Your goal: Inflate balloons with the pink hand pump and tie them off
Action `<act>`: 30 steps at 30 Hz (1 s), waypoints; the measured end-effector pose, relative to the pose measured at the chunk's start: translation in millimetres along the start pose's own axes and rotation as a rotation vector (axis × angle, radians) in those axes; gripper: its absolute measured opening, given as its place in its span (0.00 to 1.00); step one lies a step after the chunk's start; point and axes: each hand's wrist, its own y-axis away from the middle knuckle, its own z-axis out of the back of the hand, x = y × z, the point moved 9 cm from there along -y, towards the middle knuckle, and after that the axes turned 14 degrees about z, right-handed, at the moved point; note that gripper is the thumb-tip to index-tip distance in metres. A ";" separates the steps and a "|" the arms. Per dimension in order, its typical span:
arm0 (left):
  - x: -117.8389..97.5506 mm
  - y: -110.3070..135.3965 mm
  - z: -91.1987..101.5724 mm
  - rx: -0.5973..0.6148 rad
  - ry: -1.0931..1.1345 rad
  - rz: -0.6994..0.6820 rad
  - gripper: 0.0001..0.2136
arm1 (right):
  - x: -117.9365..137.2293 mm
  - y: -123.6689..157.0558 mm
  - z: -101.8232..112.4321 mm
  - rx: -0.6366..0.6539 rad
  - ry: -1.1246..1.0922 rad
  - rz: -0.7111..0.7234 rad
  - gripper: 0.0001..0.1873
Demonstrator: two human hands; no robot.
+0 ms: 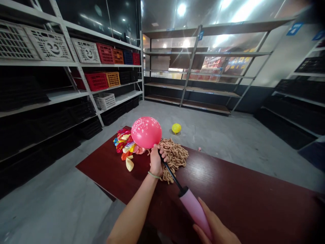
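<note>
My left hand is closed around the neck of an inflated pink balloon and the black nozzle of a hand pump. The balloon carries white printed writing and sits just above my fist. My right hand grips the pink barrel of the pump near the bottom of the view; its black rod runs up to my left hand. Both hands are over a dark red table.
A heap of flat coloured balloons and a pile of tan string-like pieces lie on the table by my left hand. A yellow balloon rests on the grey floor beyond. Shelving with crates lines the left, back and right walls.
</note>
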 end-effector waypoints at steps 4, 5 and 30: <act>3.6 1.6 -1.7 0.004 -0.008 0.000 0.15 | 4.3 -35.9 -9.1 -0.010 0.017 -0.056 0.30; 5.6 1.3 -1.8 0.008 -0.009 0.010 0.15 | 5.0 -48.1 -12.5 0.014 0.025 -0.092 0.29; 9.1 -0.6 2.4 0.002 -0.034 0.018 0.14 | 1.8 -31.7 -17.6 0.053 -0.045 -0.130 0.31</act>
